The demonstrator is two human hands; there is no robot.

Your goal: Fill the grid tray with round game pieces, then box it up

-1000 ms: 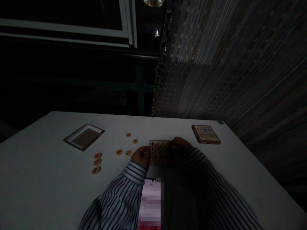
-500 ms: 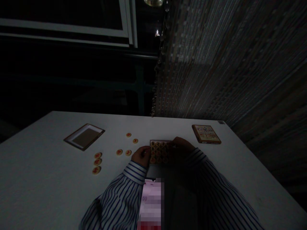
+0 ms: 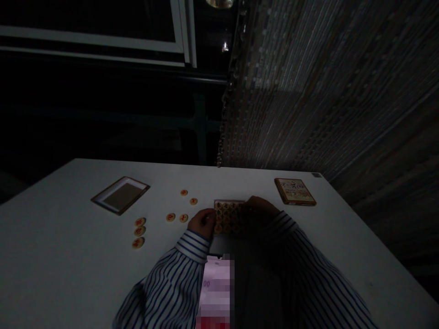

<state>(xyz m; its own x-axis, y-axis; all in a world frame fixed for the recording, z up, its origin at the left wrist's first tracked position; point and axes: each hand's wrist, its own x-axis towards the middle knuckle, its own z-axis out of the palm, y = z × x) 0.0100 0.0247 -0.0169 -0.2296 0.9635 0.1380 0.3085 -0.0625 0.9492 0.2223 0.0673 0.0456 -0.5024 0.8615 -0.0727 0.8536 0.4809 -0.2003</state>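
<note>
here we are at the chinese chess tray (image 3: 229, 201), one of it, square between two hands on one white table (image 3: 68, 269). count the discs inside: three columns of four show clearly, twelve wooden pieces (image 3: 227, 219), and the tray's right side sinks into shadow, so no full total from here.

now the loose ones, seven, all left of the tray, all with red characters up! a pair just beside it, two round pieces (image 3: 183, 218) side by side; another pair, two more discs (image 3: 194, 201), sits left and a little beyond; and farther out, a row of three, the red-marked trio (image 3: 139, 231).

to the hands! the left hand (image 3: 201, 223) is at the tray's left edge, fingers curled in, thumb and fingertips close together by the rim; whether they pinch it, can't tell. the right hand (image 3: 259, 208) is at the tray's far right corner, fingers bent over it, tips lost in the dark; how far apart they are, can't tell.

well left of the tray, one shallow open box half (image 3: 125, 195), brown floor showing. well right, one printed box cover (image 3: 295, 192), lettering up. near side of the tray, one lit phone (image 3: 215, 292), part blurred. beyond it, one string curtain (image 3: 274, 91).
</note>
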